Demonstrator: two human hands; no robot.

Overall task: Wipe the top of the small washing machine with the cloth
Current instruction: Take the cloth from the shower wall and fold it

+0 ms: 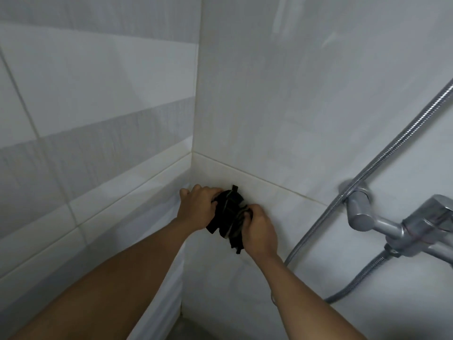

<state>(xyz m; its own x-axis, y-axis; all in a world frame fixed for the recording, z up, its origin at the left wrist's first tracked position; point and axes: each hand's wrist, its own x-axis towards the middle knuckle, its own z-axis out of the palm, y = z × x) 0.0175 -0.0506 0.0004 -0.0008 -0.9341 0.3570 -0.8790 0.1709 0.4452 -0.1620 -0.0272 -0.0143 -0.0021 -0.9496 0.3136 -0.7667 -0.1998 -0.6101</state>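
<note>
A dark, crumpled cloth [230, 217] with pale streaks is bunched between both my hands in front of a tiled wall corner. My left hand [197, 207] grips its left side with fingers curled. My right hand [261, 230] grips its right side, and a strip of cloth hangs down below it. The small washing machine is not in view.
White and grey wall tiles meet in a corner [193, 153] behind my hands. A chrome shower mixer tap [402, 224] sticks out of the right wall, and its metal hose [382, 158] runs diagonally up to the right and loops down below.
</note>
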